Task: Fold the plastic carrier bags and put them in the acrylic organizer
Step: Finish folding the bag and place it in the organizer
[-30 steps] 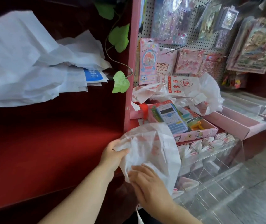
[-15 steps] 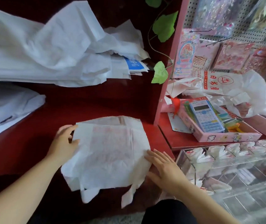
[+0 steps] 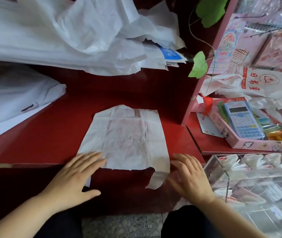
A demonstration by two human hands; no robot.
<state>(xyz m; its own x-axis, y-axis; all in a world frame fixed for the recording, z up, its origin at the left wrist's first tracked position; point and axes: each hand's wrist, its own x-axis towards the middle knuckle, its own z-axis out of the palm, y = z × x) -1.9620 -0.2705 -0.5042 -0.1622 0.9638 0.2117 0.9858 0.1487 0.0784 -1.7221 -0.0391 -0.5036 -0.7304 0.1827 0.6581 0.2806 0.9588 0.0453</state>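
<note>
Both flat, fingers straight: left hand (image 3: 75, 176) 7 o'clock, right hand (image 3: 190, 176) 4 o'clock of carrier bag (image 3: 126, 136)
Risk: handles (image 3: 159, 176) overhang shelf (image 3: 51, 134) (slick film), bag could slide off

the left hand (image 3: 75, 176) hides a near corner of the bag (image 3: 126, 138).

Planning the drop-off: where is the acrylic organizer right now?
Head view, lower right: the acrylic organizer sits just right of the right hand, in front of the pink tray holding the calculator.
</note>
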